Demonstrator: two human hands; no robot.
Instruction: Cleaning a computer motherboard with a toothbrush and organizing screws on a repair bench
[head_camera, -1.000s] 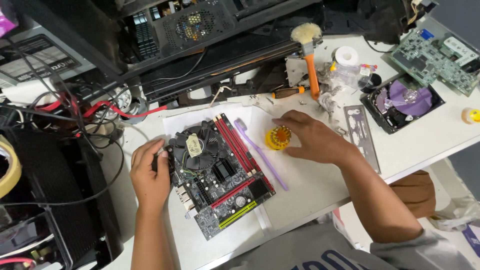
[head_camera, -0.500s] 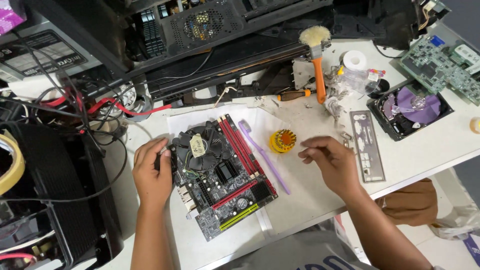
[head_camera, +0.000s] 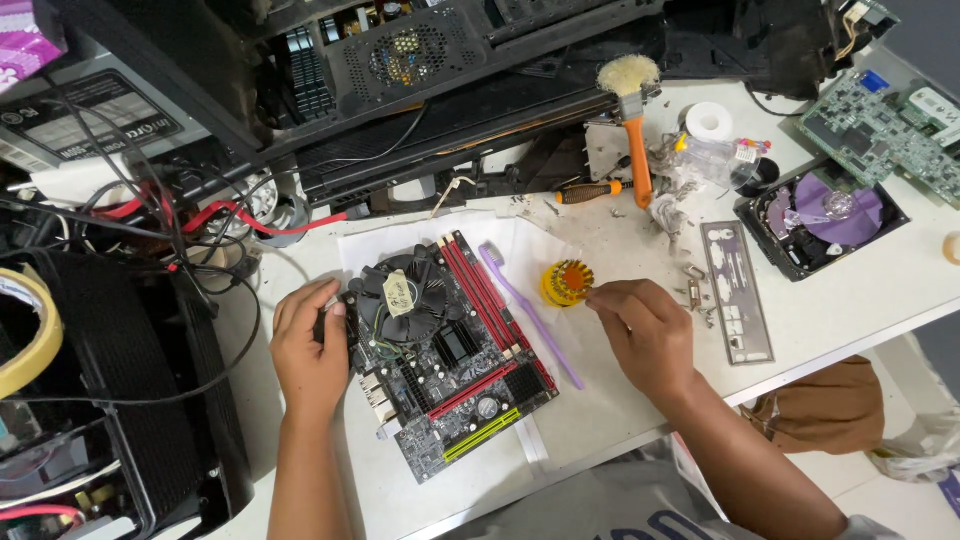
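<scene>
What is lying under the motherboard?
White paper on the table lies under the motherboard, showing past its edges. The left hand grips the board's left edge. Whatever lies directly beneath the board is hidden.

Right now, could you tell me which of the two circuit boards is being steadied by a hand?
The black motherboard with red slots and a fan; the left hand grips its edge. The green board lies untouched at the far right.
</scene>
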